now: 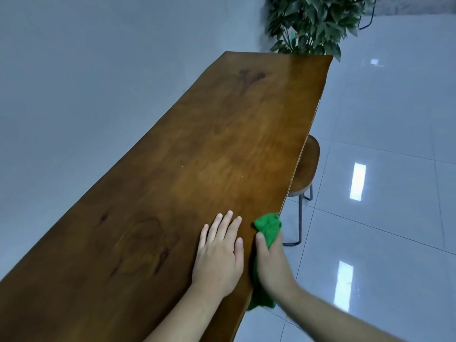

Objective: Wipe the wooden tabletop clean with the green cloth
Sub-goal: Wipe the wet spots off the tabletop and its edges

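Observation:
A long wooden tabletop [209,149] runs from the near left to the far right, with dark grain marks near both ends. My left hand [219,253] lies flat on it close to the right edge, fingers spread and holding nothing. Just to its right, my right hand [271,265] grips the bunched green cloth [269,227] against the table's right edge. Part of the cloth hangs below my wrist, past the edge.
A round wooden stool [306,166] with thin metal legs stands half under the table's right side. A leafy potted plant [313,23] rises behind the far end. A grey wall borders the left; glossy white floor tiles [394,193] spread to the right.

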